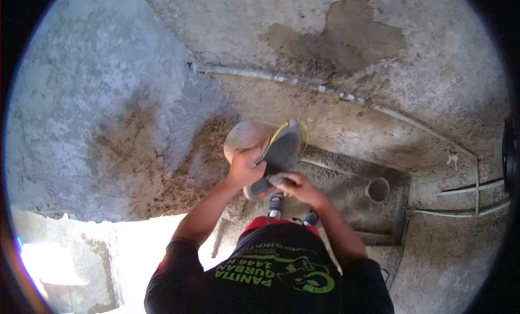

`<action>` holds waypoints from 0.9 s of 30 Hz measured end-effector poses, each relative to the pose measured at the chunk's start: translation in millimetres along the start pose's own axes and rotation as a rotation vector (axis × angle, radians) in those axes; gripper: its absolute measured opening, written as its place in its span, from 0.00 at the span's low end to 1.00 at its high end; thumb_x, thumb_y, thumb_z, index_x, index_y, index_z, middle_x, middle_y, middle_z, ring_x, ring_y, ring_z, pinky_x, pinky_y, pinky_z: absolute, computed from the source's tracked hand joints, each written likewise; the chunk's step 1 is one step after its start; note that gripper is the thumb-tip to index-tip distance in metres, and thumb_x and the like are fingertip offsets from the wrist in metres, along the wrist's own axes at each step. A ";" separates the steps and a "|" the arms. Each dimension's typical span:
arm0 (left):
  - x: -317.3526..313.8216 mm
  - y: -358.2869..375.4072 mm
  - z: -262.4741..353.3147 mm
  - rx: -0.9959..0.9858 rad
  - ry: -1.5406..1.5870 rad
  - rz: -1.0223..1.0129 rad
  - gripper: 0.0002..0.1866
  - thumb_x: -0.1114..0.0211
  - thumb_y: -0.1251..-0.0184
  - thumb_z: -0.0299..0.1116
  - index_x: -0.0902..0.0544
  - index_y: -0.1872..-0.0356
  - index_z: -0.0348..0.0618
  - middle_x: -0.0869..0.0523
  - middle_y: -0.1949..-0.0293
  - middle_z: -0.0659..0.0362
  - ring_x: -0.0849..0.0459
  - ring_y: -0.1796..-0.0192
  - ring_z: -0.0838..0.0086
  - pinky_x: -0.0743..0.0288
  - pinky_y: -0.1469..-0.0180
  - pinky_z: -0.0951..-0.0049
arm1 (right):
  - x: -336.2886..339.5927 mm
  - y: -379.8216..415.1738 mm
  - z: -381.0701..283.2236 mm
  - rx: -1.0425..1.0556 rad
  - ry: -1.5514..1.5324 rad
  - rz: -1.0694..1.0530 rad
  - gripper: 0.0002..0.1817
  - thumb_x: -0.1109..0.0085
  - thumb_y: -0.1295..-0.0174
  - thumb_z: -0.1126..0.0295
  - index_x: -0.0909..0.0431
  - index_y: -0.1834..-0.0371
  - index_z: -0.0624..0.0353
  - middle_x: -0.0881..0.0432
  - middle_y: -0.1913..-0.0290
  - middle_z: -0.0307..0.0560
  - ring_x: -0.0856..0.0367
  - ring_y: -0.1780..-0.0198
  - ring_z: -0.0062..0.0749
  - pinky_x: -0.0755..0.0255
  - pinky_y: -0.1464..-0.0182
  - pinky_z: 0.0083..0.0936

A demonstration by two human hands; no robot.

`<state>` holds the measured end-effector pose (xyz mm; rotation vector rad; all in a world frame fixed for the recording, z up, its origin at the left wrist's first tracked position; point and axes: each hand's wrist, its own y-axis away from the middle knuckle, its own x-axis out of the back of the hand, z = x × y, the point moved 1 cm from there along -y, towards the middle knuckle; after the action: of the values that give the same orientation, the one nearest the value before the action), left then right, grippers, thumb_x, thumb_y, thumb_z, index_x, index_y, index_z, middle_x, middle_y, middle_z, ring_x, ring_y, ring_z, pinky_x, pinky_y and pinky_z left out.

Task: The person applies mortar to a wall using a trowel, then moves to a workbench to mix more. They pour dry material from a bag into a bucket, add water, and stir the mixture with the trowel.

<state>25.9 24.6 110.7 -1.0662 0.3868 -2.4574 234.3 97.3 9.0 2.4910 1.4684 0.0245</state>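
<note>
My left hand (246,166) is closed on the near edge of a tilted, yellow-rimmed container (285,146) with a dark grey inside. Beside it a pale reddish rounded shape (245,138) shows behind my fingers. My right hand (303,189) is just to the right and lower, fingers closed round a small dark grey object (283,179) whose kind I cannot tell. Below my left hand, a dark grey surface with a reddish edge (257,189) overlaps my foot region in this view.
Rough cement walls with damp brown patches (352,35) stand ahead and at left. A pale pipe (303,83) runs along the wall, and more pipes (471,189) lie at right. A round light-rimmed bucket (377,189) sits in a recessed floor area. Bright light enters at lower left.
</note>
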 end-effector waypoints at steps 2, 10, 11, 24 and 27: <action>12.8 1.3 -1.2 0.023 0.020 0.055 0.12 0.33 0.56 0.22 0.31 0.82 0.38 0.28 0.83 0.49 0.26 0.81 0.53 0.34 0.76 0.59 | 1.4 -10.4 -31.4 -0.087 0.071 -0.020 0.23 0.34 0.30 0.58 0.19 0.38 0.62 0.14 0.62 0.41 0.19 0.64 0.21 0.22 0.60 0.25; 26.2 1.0 -52.7 0.100 0.219 0.273 0.19 0.34 0.56 0.20 0.40 0.82 0.44 0.40 0.81 0.66 0.42 0.76 0.81 0.46 0.76 0.73 | 3.0 -17.9 -72.1 0.201 0.671 0.173 0.26 0.27 0.38 0.59 0.17 0.43 0.64 0.12 0.52 0.60 0.11 0.51 0.40 0.21 0.47 0.33; 30.4 1.9 -58.3 0.098 0.229 0.262 0.19 0.34 0.56 0.20 0.40 0.82 0.44 0.40 0.81 0.66 0.42 0.76 0.81 0.46 0.76 0.73 | 4.4 -13.2 -80.7 0.173 0.564 0.182 0.26 0.27 0.39 0.60 0.18 0.42 0.64 0.12 0.50 0.60 0.11 0.50 0.39 0.21 0.46 0.32; 56.4 24.7 -69.5 0.267 0.225 0.489 0.18 0.36 0.56 0.19 0.41 0.82 0.44 0.41 0.82 0.68 0.43 0.76 0.83 0.51 0.76 0.71 | 55.6 4.4 -122.2 0.054 0.557 0.078 0.25 0.27 0.38 0.57 0.16 0.41 0.60 0.11 0.54 0.61 0.10 0.55 0.39 0.21 0.50 0.32; 48.5 43.2 -77.3 0.312 0.177 0.532 0.19 0.36 0.56 0.19 0.42 0.82 0.44 0.42 0.82 0.67 0.44 0.76 0.83 0.50 0.76 0.71 | 64.0 -2.4 -116.0 0.276 0.668 -0.020 0.25 0.27 0.37 0.58 0.16 0.41 0.60 0.10 0.57 0.58 0.11 0.59 0.37 0.21 0.51 0.32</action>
<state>-49.2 -30.4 71.6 -0.5312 0.2825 -2.0455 247.5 177.4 113.7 2.8440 1.8337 0.7660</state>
